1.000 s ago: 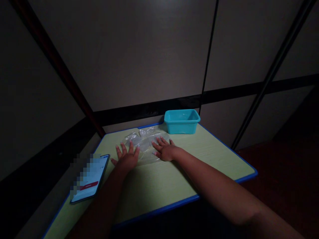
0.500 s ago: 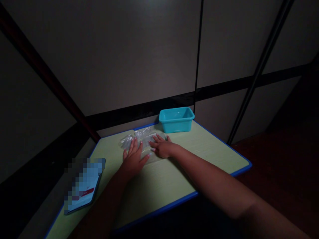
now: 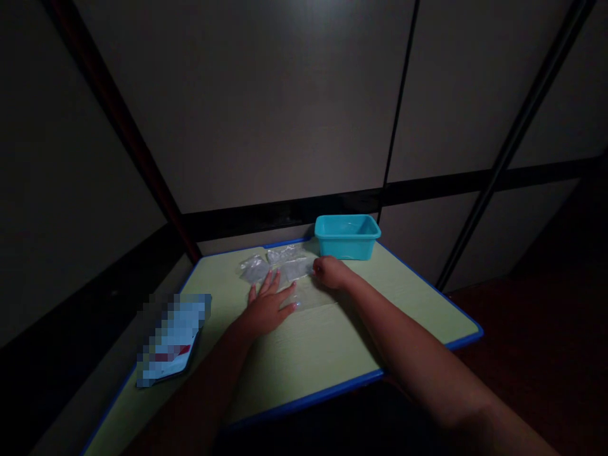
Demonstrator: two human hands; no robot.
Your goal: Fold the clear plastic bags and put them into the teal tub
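A clear plastic bag (image 3: 295,268) lies spread and wrinkled on the table, with a thin see-through part reaching toward me. My left hand (image 3: 268,308) rests flat on its lower left side, fingers spread. At the bag's right edge, my right hand (image 3: 329,272) is curled closed on the plastic; its fingertips are partly hidden. Crumpled clear plastic (image 3: 254,268) lies just beyond my left fingertips, and another shiny piece (image 3: 284,254) sits behind the bag. I cannot tell whether these pieces are joined to it.
An open turquoise plastic basket (image 3: 348,247) stands at the back of the pale table (image 3: 304,361), just beyond my right hand. A tablet-like device (image 3: 178,339), partly blurred out, lies at the left. Dark-banded panels (image 3: 285,126) rise behind the blue table edge.
My right hand has gone from lying spread on the bag to curled at its right edge, moving right. My left hand stays flat on the plastic. The view has shifted slightly.
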